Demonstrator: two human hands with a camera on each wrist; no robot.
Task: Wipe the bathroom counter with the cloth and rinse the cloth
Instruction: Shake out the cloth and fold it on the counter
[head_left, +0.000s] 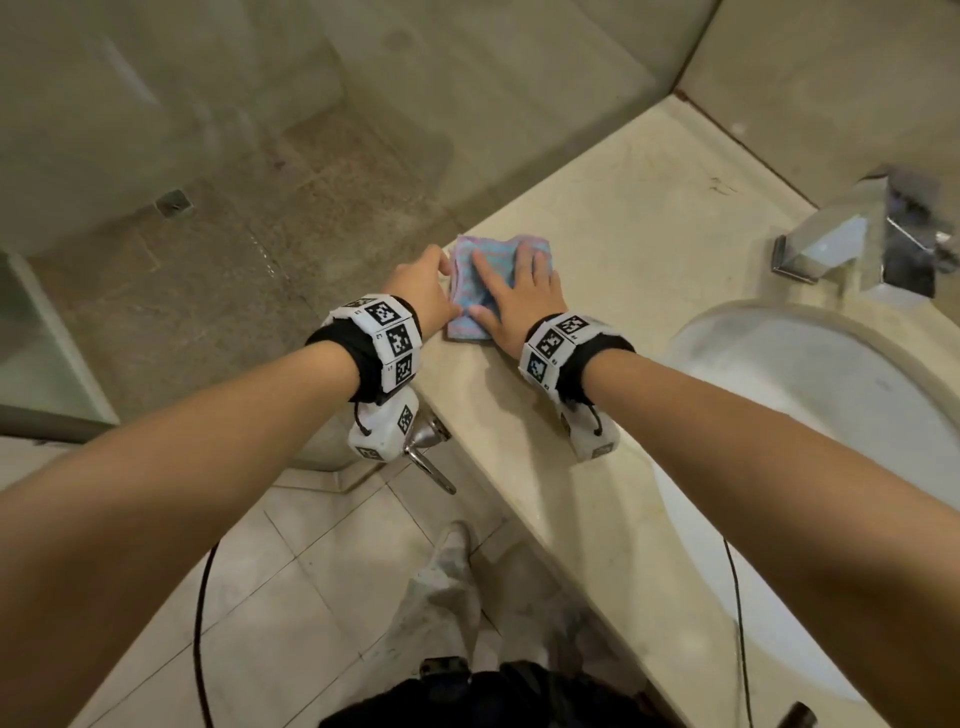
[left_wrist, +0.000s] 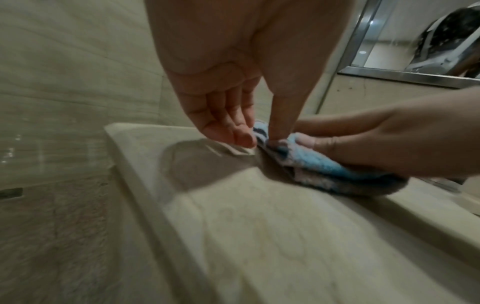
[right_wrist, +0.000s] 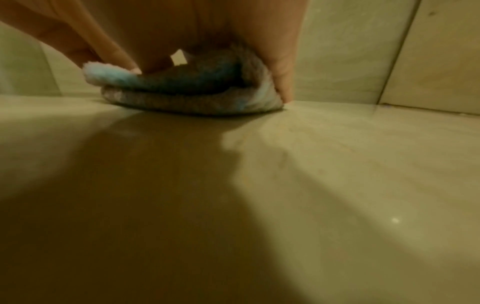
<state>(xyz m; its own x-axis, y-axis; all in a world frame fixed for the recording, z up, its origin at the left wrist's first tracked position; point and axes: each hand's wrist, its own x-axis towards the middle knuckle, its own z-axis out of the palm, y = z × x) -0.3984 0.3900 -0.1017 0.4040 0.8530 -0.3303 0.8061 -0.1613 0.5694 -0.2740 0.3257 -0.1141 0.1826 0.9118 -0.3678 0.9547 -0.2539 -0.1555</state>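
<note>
- glass shower panel (head_left: 156, 130) on the far left, tiled floor (head_left: 322, 561) below; neither is part of the job.
- left hand (head_left: 423, 291) at the cloth's left edge: thumb tip presses down on the edge, the other fingers straight and close together, hovering just beside it, not gripping.
- cloth (head_left: 470, 322), blue and pink terry, lies folded in layers on the counter (head_left: 649, 249) near its left end, well apart from the basin.
- right hand (head_left: 519, 291) lies flat on top, fingers straight and slightly spread, thumb on the near edge.
- handling guess: soft, light, limp; layers likely slide apart, so a flat palm for wiping, and a grip across the whole folded stack for lifting.
- basin (head_left: 727, 332) and faucet (head_left: 852, 234) to the right; rinse not yet done.
</note>
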